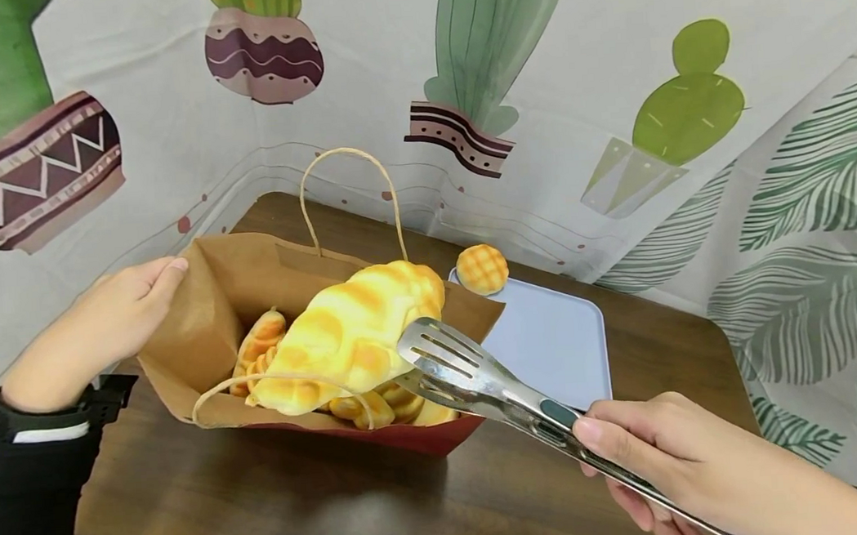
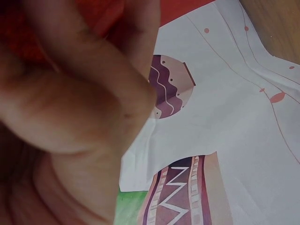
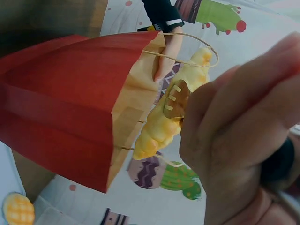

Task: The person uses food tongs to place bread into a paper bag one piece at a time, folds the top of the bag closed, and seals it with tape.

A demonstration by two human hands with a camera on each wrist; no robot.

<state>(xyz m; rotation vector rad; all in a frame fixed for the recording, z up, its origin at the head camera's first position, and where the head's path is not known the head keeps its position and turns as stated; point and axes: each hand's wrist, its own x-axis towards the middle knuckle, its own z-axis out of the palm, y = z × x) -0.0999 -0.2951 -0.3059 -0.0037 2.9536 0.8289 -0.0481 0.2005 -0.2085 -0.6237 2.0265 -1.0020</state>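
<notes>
My left hand point(image 1: 127, 306) pinches the left rim of a paper bag point(image 1: 182, 332), red outside and brown inside, with twisted cord handles. In my right hand point(image 1: 653, 450) are metal serving tongs point(image 1: 510, 393) with slotted ends. Their tips grip a large pale-yellow braided bread loaf point(image 1: 351, 333) over the bag's mouth. In the right wrist view the loaf point(image 3: 161, 124) hangs at the bag's opening, one slotted end flat against it. Several smaller breads point(image 1: 260, 343) lie inside the bag, partly hidden by the loaf.
A light-blue tray point(image 1: 550, 334) lies right of the bag on the brown wooden table point(image 1: 670, 359). A round scored bun point(image 1: 482, 269) sits at its far left corner. Behind the table hangs a white cloth point(image 1: 371, 58) printed with cacti and leaves.
</notes>
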